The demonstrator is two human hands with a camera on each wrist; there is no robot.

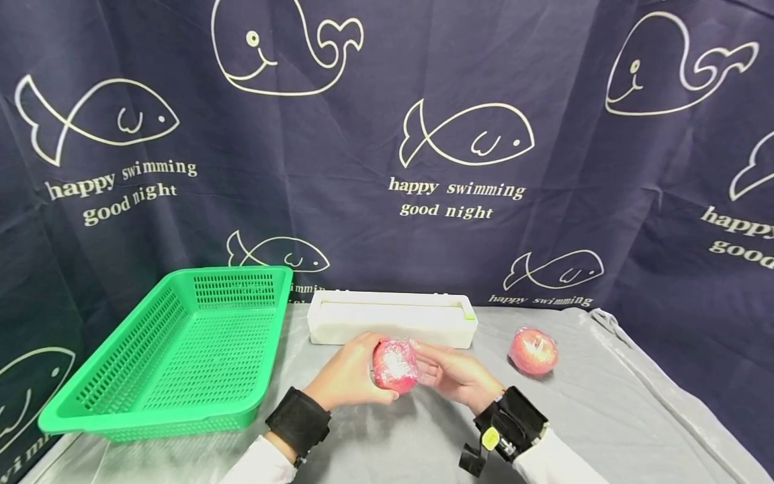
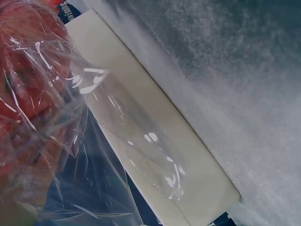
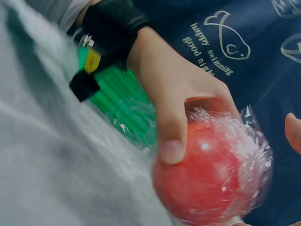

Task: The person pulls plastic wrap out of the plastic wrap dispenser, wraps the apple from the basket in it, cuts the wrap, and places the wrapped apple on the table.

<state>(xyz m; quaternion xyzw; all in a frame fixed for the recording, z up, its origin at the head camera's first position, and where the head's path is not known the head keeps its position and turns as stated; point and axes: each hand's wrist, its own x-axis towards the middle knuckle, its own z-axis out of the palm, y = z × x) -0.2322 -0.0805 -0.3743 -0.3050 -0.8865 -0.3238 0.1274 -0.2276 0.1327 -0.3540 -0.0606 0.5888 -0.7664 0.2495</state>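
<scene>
In the head view my left hand [image 1: 347, 376] grips a red apple [image 1: 396, 366] wrapped in clear plastic film, thumb on its near side. The right wrist view shows the left thumb [image 3: 171, 122] pressed on the apple [image 3: 202, 179], with crinkled film [image 3: 256, 155] over its right side. My right hand [image 1: 453, 376] is at the apple's right side, fingers loosely bent by the film's edge. One right fingertip [image 3: 294, 132] shows apart from the apple. Loose clear film [image 2: 108, 188] spreads out from the apple in the left wrist view.
Behind the hands lies a long white box-shaped dispenser [image 1: 387, 326]. To the left stands a green plastic basket [image 1: 272, 349]. Another film-wrapped apple [image 1: 533, 351] sits on the grey-covered table [image 1: 617, 410] at the right. A dark printed curtain [image 1: 363, 168] hangs behind.
</scene>
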